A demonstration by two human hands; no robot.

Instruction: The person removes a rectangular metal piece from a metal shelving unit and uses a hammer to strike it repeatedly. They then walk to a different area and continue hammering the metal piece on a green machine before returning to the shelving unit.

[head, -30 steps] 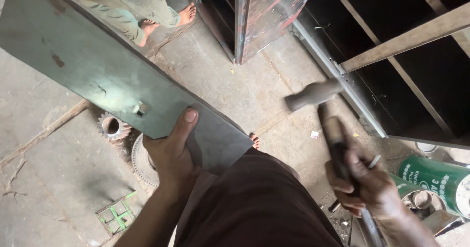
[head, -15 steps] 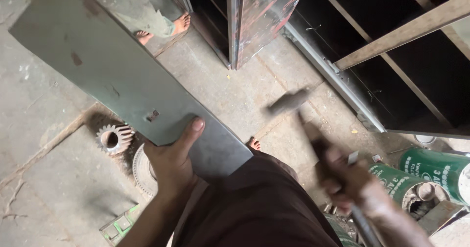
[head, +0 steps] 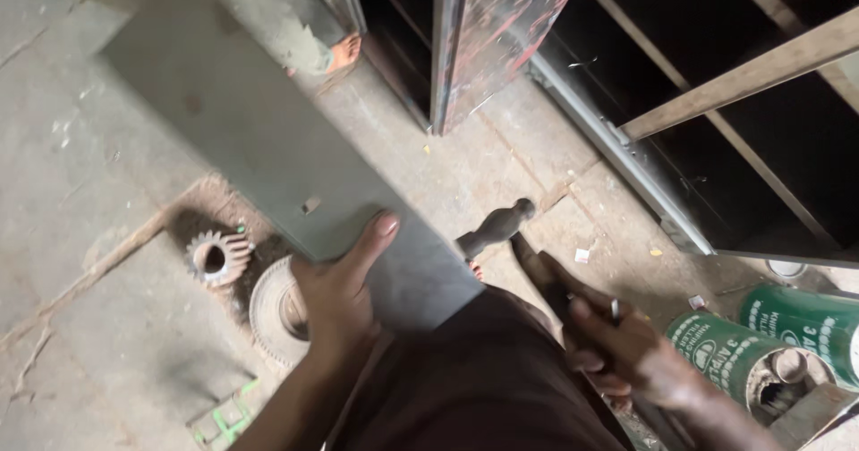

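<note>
Grey-green flat metal sheet point(head: 268, 156) under my left hand point(head: 335, 303), dull and evenly coloured with a few darker specks. Dark, near-black hammer point(head: 523, 254) in my right hand point(head: 626, 353). Rusty brown toothed gears point(head: 250, 285) sit on pale grey concrete floor point(head: 98, 344). Green cans with white lettering point(head: 787, 344) lie right; cabinet edge point(head: 483, 35) black, flecked red.
</note>
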